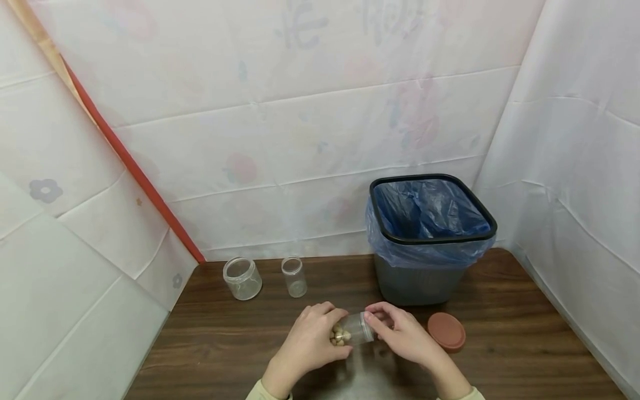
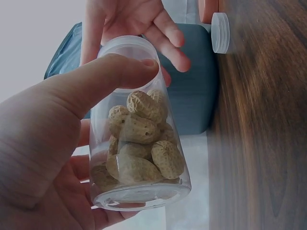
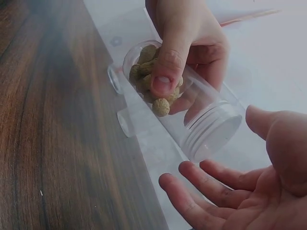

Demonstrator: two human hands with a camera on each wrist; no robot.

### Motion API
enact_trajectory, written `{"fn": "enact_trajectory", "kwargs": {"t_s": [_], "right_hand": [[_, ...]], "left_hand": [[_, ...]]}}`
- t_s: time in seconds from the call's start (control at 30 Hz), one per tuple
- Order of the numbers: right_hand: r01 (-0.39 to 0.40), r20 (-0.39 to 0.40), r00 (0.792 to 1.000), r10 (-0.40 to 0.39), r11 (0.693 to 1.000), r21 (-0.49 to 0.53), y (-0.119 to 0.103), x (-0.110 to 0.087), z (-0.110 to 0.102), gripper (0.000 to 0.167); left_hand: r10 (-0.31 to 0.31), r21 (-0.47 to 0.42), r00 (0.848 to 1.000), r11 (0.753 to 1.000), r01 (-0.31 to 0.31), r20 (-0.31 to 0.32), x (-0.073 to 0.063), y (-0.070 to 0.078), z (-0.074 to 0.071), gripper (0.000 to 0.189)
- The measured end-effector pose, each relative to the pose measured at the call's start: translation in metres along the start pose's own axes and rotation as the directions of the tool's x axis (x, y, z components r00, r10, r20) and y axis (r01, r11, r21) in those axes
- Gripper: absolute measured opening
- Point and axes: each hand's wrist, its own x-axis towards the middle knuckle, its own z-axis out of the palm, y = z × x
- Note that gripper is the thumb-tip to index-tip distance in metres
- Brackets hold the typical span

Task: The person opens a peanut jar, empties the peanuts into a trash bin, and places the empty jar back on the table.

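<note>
My left hand (image 1: 315, 336) grips a clear plastic jar (image 2: 103, 139) around its body, thumb across the front. Several peanuts in shells (image 2: 139, 129) are gathered toward the jar's bottom. In the head view the jar lies tilted, its translucent white ringed end (image 3: 216, 132) turned toward my right hand (image 1: 400, 333). Whether that end is capped I cannot tell. The right wrist view shows my right thumb and fingers (image 3: 206, 187) spread around this end, slightly apart from it.
Two clear open jars, one wide (image 1: 243, 280) and one narrow (image 1: 296, 280), stand at the table's back left. A bin (image 1: 420, 280) with a blue liner stands back right. A reddish round lid (image 1: 446, 330) is right of my hand. A translucent lid (image 2: 220, 32) shows near the bin.
</note>
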Motion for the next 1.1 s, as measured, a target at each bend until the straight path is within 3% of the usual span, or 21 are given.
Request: {"fn": "enact_trajectory", "kwargs": {"t_s": [0.53,1.1], "right_hand": [[-0.064,0.033,0.997,0.065,0.998,-0.025,-0.0008,0.0006,0.0034,0.051],[-0.047,0.07,0.997,0.044,0.998,0.043,0.0008,0.0001,0.0014,0.048]], "left_hand": [[0.006,0.031,1.0,1.0,-0.006,-0.009,-0.0007,-0.0006,0.0021,0.054],[-0.01,0.019,1.0,1.0,0.01,0.023,0.0002,-0.0005,0.0005,0.056]]}}
